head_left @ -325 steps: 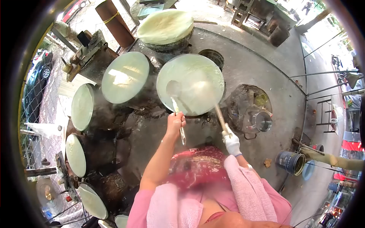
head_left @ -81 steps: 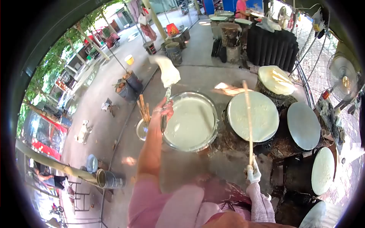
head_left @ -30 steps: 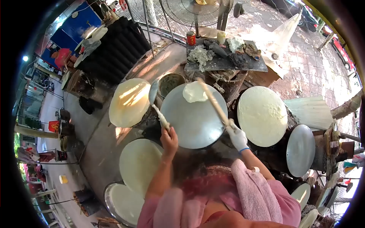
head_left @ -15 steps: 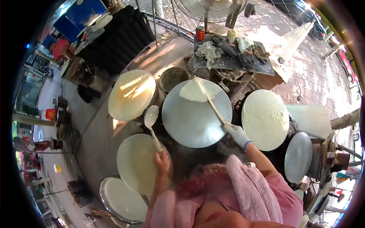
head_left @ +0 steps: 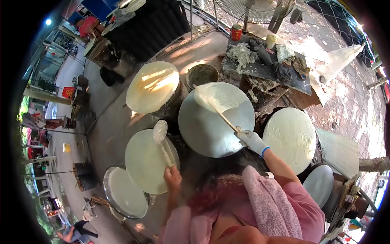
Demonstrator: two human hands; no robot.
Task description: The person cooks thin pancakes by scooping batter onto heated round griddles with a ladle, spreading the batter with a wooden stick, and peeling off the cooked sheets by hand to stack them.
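Observation:
My left hand [head_left: 172, 177] is wrapped round the handle of a batter-coated ladle [head_left: 160, 131]. The ladle's bowl sits over the far part of a wide round vessel of pale batter [head_left: 142, 162]. In a white glove, my right hand [head_left: 251, 141] grips a thin wooden spreader stick [head_left: 221, 116]. Its far end rests in a patch of pale batter [head_left: 223, 97] at the far side of a round metal griddle [head_left: 203, 136]. The near part of that griddle is bare metal.
Right of the griddle is a round surface coated in pale batter [head_left: 290, 140], with a bare metal disc [head_left: 319, 187] beyond. A pale round sheet [head_left: 152, 87] lies at left, a metal-rimmed pan [head_left: 124, 195] below. A cluttered board [head_left: 264, 65] and fan [head_left: 256, 8] stand behind.
The stick's far end has swept left through the batter, which looks smeared wider and thinner. My left hand still holds the ladle, now more over the batter vessel. The whole view has turned slightly.

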